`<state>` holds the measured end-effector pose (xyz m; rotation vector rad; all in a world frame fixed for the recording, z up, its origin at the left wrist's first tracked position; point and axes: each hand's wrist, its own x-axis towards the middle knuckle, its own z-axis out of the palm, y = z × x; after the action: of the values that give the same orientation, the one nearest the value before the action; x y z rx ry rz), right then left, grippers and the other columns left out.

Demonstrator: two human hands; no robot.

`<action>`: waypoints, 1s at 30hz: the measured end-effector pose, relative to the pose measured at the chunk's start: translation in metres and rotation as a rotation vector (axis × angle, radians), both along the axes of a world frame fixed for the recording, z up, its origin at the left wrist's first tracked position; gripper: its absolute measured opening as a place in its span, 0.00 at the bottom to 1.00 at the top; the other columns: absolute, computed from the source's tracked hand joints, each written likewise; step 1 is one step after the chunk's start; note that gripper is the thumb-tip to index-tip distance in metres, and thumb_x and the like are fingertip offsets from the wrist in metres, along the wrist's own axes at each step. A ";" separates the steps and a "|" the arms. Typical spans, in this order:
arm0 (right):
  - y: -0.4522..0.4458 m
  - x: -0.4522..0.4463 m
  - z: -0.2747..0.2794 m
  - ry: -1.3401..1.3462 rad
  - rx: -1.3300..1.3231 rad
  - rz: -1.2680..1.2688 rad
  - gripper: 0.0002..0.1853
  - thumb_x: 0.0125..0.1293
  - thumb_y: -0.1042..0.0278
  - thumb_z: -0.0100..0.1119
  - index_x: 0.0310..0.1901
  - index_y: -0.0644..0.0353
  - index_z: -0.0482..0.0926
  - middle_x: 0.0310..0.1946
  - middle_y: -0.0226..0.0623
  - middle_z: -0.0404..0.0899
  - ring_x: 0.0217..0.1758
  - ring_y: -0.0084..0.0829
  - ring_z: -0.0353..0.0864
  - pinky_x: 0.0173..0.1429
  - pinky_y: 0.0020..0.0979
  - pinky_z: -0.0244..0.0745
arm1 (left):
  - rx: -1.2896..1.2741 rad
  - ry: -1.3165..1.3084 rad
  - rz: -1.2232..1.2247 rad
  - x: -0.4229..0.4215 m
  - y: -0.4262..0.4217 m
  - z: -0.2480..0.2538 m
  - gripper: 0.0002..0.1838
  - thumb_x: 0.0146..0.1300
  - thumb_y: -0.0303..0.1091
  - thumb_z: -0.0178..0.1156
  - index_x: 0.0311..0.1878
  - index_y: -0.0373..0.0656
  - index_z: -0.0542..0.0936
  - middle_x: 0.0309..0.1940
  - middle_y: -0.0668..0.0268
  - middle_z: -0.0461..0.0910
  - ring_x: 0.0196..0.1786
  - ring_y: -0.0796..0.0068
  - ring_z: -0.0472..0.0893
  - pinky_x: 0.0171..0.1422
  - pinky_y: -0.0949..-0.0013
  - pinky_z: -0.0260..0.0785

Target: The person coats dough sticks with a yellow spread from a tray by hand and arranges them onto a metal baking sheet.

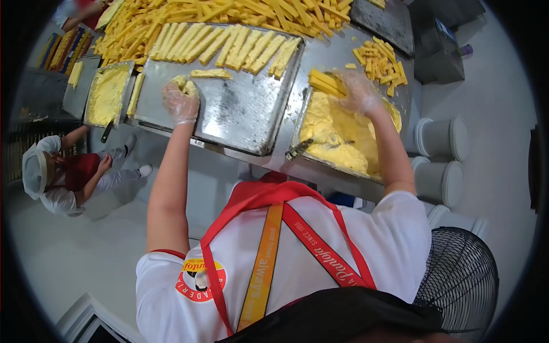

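1. Over the near left part of the metal tray point(234, 117), in the head view, the left hand point(182, 102) is gloved in clear plastic and smeared with yellow cream. The arm reaches forward, nearly straight. Its fingers curl inward; whether they pinch anything I cannot tell.
2. Just beyond this hand, towards the right, a lone coated strip point(210, 74) lies crosswise on the tray. Behind it, coated strips stand side by side in a slanting row point(229, 48) along the far edge.
3. Above the cream-filled tray point(343, 169), the right hand point(361, 94) is gloved too, its forearm leaning inward from the elbow. Its fingers are closed on the right ends of a few yellow sticks point(327, 84), which point left over the tray's far left corner.
4. At that tray's near left corner rests a tool's dark handle point(298, 150).
5. On the desk point(326, 54), a large heap of sticks point(274, 11) lies beyond the row, and a smaller pile point(380, 63) beyond the right hand.
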<state>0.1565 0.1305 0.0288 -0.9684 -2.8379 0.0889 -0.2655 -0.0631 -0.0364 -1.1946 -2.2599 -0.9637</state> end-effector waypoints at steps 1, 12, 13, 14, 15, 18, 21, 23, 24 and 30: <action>0.000 0.001 0.004 0.029 0.050 0.019 0.34 0.53 0.53 0.69 0.61 0.53 0.71 0.49 0.48 0.78 0.55 0.47 0.76 0.59 0.43 0.72 | 0.014 0.030 0.004 0.001 0.000 0.001 0.12 0.55 0.36 0.63 0.41 0.42 0.78 0.37 0.55 0.78 0.44 0.53 0.77 0.51 0.54 0.69; -0.006 -0.110 0.093 -0.070 0.008 -0.176 0.27 0.60 0.46 0.61 0.57 0.54 0.77 0.54 0.42 0.78 0.55 0.44 0.77 0.62 0.39 0.70 | 0.142 -0.906 -0.403 -0.034 -0.007 0.018 0.17 0.56 0.31 0.67 0.45 0.36 0.75 0.36 0.57 0.80 0.40 0.65 0.80 0.48 0.65 0.72; -0.009 -0.140 0.097 -0.086 -0.002 -0.193 0.27 0.61 0.46 0.60 0.58 0.53 0.76 0.54 0.42 0.79 0.56 0.44 0.77 0.63 0.40 0.69 | 0.128 -0.821 -0.485 -0.041 -0.012 0.034 0.18 0.54 0.31 0.68 0.45 0.37 0.75 0.37 0.58 0.79 0.38 0.67 0.79 0.46 0.66 0.72; -0.007 -0.174 0.101 -0.109 -0.013 -0.209 0.27 0.62 0.45 0.59 0.59 0.52 0.76 0.53 0.41 0.79 0.56 0.43 0.77 0.64 0.40 0.69 | 0.120 -0.734 -0.536 -0.052 -0.016 0.042 0.18 0.54 0.31 0.69 0.46 0.38 0.74 0.37 0.59 0.79 0.38 0.67 0.79 0.45 0.66 0.72; 0.001 -0.206 0.105 -0.136 -0.019 -0.220 0.27 0.63 0.44 0.57 0.60 0.51 0.75 0.53 0.40 0.79 0.57 0.43 0.77 0.66 0.41 0.68 | 0.119 -0.649 -0.582 -0.064 -0.016 0.049 0.19 0.54 0.31 0.69 0.47 0.40 0.74 0.38 0.59 0.78 0.37 0.67 0.78 0.44 0.65 0.72; 0.030 -0.292 0.095 -0.191 -0.036 -0.295 0.24 0.67 0.47 0.53 0.61 0.48 0.74 0.53 0.40 0.79 0.58 0.42 0.76 0.66 0.42 0.68 | 0.077 -0.667 -0.712 -0.108 -0.014 0.067 0.21 0.58 0.29 0.66 0.55 0.41 0.72 0.44 0.63 0.77 0.44 0.74 0.78 0.48 0.69 0.72; 0.075 -0.341 0.062 -0.162 -0.039 -0.408 0.23 0.66 0.53 0.54 0.61 0.48 0.73 0.53 0.44 0.78 0.58 0.44 0.76 0.64 0.39 0.70 | 0.013 -0.385 -0.736 -0.138 -0.001 0.088 0.24 0.58 0.30 0.66 0.58 0.41 0.71 0.48 0.59 0.76 0.45 0.68 0.79 0.50 0.67 0.73; 0.099 -0.356 0.041 -0.297 0.004 -0.402 0.22 0.64 0.57 0.55 0.60 0.48 0.74 0.52 0.44 0.79 0.57 0.45 0.76 0.61 0.37 0.72 | -0.005 -0.366 -0.765 -0.154 0.015 0.087 0.28 0.58 0.31 0.67 0.61 0.42 0.69 0.51 0.57 0.74 0.47 0.62 0.79 0.53 0.64 0.73; 0.103 -0.362 0.035 -0.464 0.028 -0.378 0.21 0.64 0.60 0.55 0.59 0.48 0.75 0.51 0.44 0.79 0.56 0.45 0.77 0.60 0.37 0.73 | -0.016 -0.340 -0.758 -0.158 0.024 0.087 0.28 0.58 0.32 0.66 0.62 0.42 0.69 0.51 0.57 0.74 0.48 0.62 0.79 0.54 0.64 0.73; 0.150 -0.360 0.005 -0.541 0.006 -0.496 0.14 0.58 0.72 0.57 0.47 0.55 0.80 0.45 0.45 0.82 0.52 0.43 0.80 0.52 0.36 0.77 | -0.118 -0.141 -0.758 -0.178 0.074 0.088 0.31 0.62 0.43 0.61 0.65 0.42 0.67 0.57 0.51 0.71 0.58 0.57 0.73 0.63 0.59 0.67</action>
<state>-0.2033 0.2805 0.0341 -1.9061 -2.9157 -0.2749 -0.4433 0.0112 0.0518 -2.1739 -1.9875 -1.2013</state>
